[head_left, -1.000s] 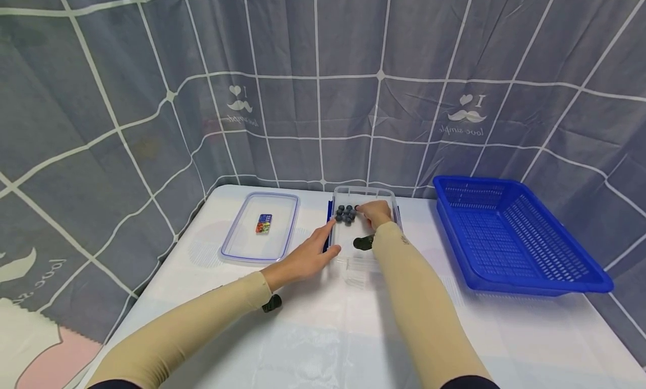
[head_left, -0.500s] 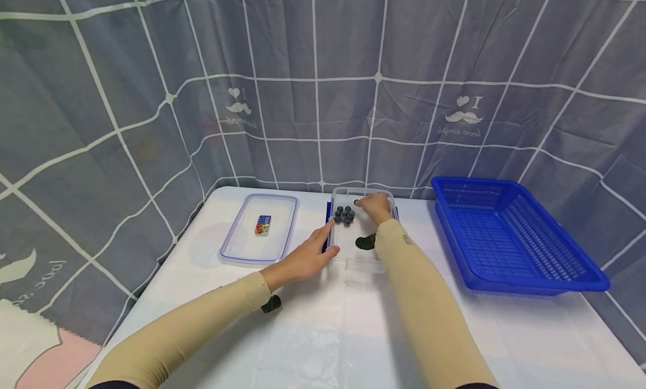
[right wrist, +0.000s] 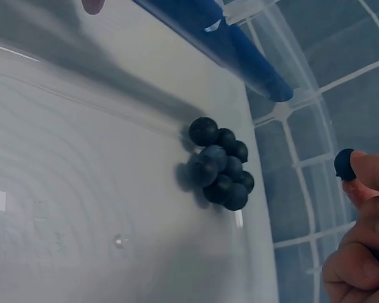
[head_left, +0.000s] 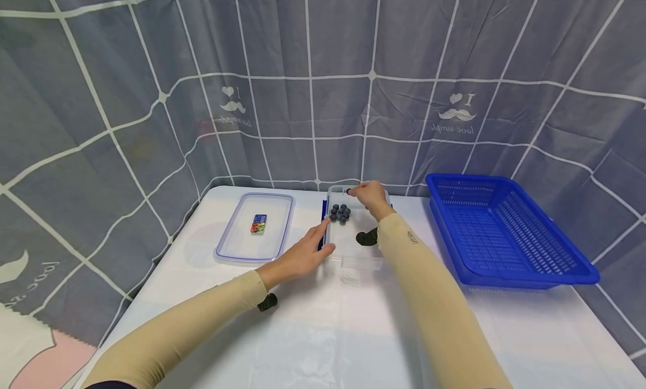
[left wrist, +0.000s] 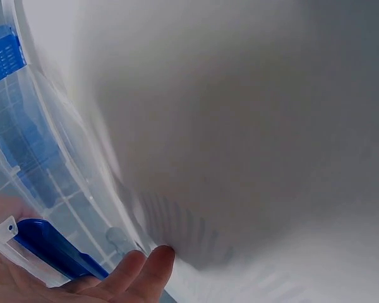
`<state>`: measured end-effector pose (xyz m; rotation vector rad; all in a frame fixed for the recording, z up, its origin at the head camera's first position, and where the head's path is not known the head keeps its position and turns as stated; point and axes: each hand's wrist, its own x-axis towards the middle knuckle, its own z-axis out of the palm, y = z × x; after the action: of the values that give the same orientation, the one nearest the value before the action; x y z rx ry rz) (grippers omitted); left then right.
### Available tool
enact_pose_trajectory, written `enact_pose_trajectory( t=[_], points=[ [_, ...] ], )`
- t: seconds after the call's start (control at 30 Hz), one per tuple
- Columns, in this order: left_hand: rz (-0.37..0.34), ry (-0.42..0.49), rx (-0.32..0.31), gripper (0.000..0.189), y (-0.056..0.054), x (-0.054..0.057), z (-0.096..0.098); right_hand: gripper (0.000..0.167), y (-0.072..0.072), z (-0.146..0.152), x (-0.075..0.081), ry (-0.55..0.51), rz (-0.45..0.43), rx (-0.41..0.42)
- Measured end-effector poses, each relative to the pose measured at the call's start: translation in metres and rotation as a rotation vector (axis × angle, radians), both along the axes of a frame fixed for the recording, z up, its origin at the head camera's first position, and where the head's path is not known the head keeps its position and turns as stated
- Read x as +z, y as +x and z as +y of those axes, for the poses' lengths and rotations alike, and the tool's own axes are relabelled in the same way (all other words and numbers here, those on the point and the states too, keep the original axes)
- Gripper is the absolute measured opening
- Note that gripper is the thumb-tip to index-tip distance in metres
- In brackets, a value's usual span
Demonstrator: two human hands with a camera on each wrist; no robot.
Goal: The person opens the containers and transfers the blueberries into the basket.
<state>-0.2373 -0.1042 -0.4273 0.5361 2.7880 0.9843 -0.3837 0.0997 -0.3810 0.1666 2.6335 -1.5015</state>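
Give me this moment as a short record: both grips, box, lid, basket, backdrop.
Left grip: fingers extended at the left side of the clear box
Right grip: pinches a dark berry near the box's far end
Box contents: clustered berries
Lid: off, left of box, with sticker
Basket: blue, right of box
Backdrop: grey gridded curtain

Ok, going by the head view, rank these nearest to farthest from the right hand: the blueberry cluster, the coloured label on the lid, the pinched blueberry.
1. Pinched blueberry: held in the right hand.
2. Blueberry cluster: in the clear container, to that hand's left.
3. Coloured label: farther left, within the outline of the lid.
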Motion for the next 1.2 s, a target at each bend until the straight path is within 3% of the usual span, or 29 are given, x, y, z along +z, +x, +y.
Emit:
enact_pose_trajectory(
  t=[0.6,1.2],
  points=[
    [-0.002,0.009,-0.012,0.077,0.001,0.004,0.000,0.032,0.009,0.023,0.043,-0.075,0.043,0.032],
    [-0.010,0.009,-0.008,0.076,0.002,0.003,0.000,0.041,0.016,0.086,0.083,-0.089,0.046,0.047]
  ],
)
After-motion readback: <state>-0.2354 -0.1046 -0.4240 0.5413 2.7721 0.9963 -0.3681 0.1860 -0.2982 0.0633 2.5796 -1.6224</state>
